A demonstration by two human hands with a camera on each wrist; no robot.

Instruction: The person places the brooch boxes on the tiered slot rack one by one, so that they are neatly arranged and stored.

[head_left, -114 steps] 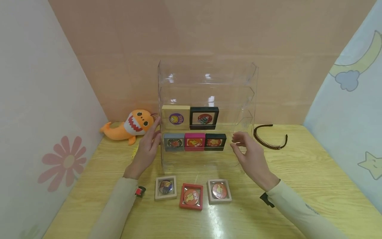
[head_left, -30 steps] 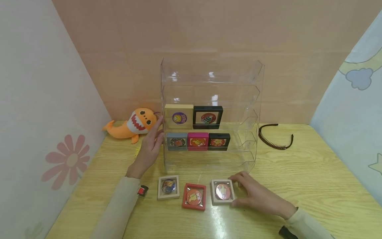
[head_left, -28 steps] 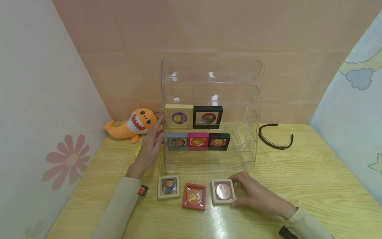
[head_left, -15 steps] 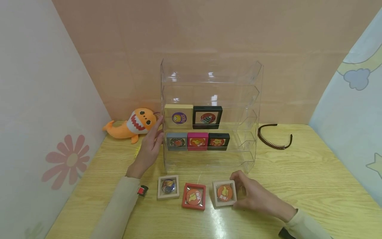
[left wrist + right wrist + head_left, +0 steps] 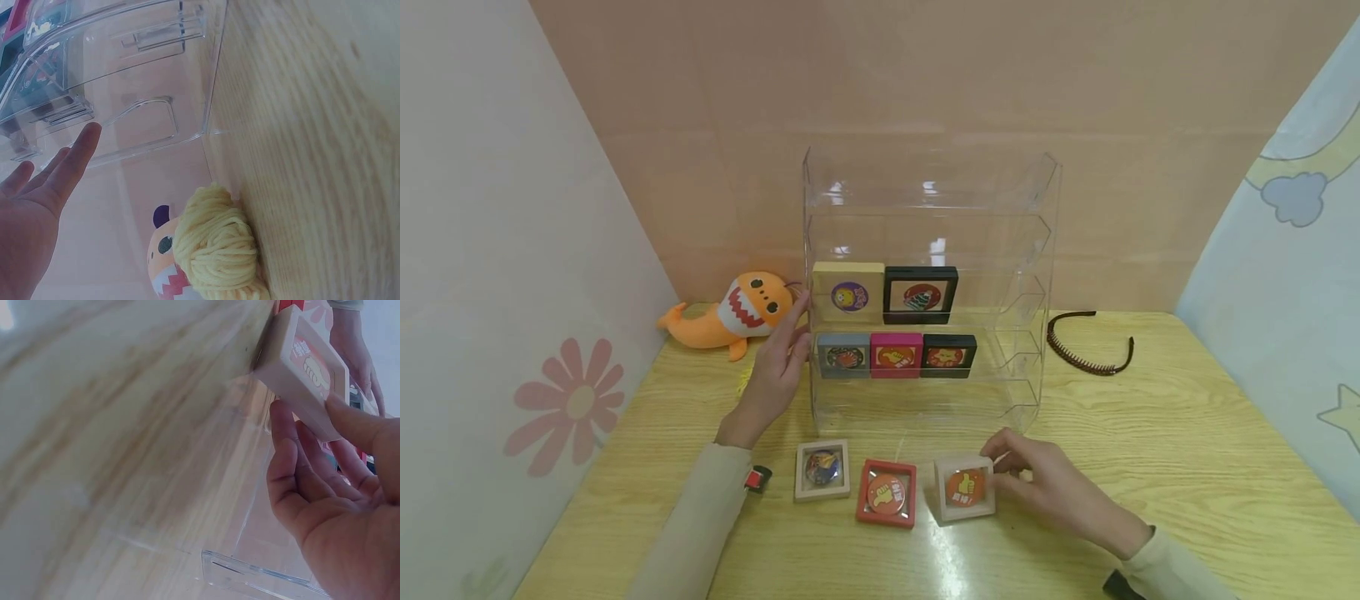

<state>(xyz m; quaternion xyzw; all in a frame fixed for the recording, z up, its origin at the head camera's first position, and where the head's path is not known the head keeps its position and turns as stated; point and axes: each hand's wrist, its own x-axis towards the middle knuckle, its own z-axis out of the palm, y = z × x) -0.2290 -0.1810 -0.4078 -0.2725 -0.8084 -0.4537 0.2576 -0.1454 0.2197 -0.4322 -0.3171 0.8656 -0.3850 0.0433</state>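
Note:
My right hand pinches the right side of a pale square display frame holding a round red badge with a yellow thumbs-up. In the right wrist view that pale frame is tilted, its upper edge raised off the table, thumb on the front and fingers behind. My left hand rests its straight fingers against the left side of a clear acrylic rack. Left of the held frame lie a red frame with a similar badge and another pale frame with a dark badge, both flat.
The rack's tiers hold a cream frame, a black frame, a grey one, a magenta one and a second black one. An orange shark plush, yellow yarn and a brown headband flank it.
My right hand has come down from the rack's right side to the right-hand pale frame, gripped it and tipped its far edge up. My left hand stays at the rack.

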